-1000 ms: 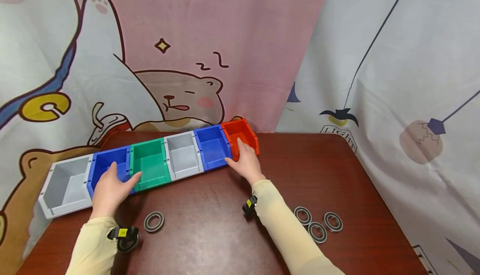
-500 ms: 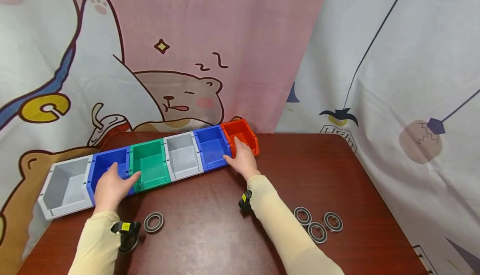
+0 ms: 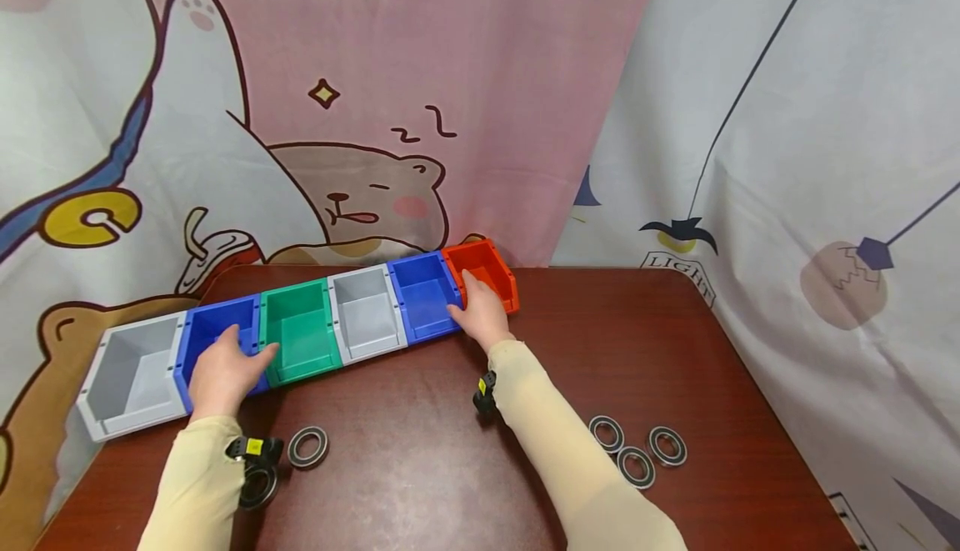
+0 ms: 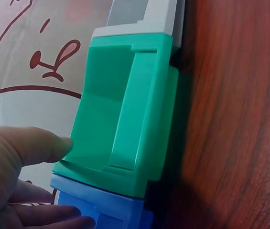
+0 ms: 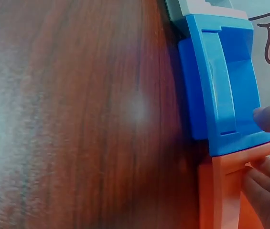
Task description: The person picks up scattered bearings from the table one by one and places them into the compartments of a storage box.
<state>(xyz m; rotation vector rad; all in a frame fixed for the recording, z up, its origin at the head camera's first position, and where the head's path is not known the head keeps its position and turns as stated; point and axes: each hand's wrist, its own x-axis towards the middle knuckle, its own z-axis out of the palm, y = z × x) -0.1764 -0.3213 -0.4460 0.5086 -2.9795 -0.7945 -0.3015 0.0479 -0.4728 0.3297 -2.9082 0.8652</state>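
A row of joined plastic bins stands across the table. My left hand (image 3: 225, 374) is over the left blue bin (image 3: 243, 318), fingers spread, thumb at the near side of the green bin (image 4: 103, 105); their shared wall runs between thumb and fingers. My right hand (image 3: 483, 313) reaches to the red bin (image 3: 506, 272), its fingers inside, while the thumb lies over the right blue bin (image 5: 244, 90). I see a space between thumb and fingers on both hands. Whether either touches a wall cannot be told.
Bearings lie on the brown table (image 3: 405, 451): one bearing (image 3: 308, 448) by my left wrist, another (image 3: 258, 487) partly under the wrist camera, and three at right, including one bearing (image 3: 667, 447). A grey bin (image 3: 138, 376) ends the row; a light grey bin (image 3: 367, 309) sits mid-row.
My left hand's thumb and fingers have come slightly closer together. My right hand has shifted a little left and away from me. Bins and bearings stay in place.
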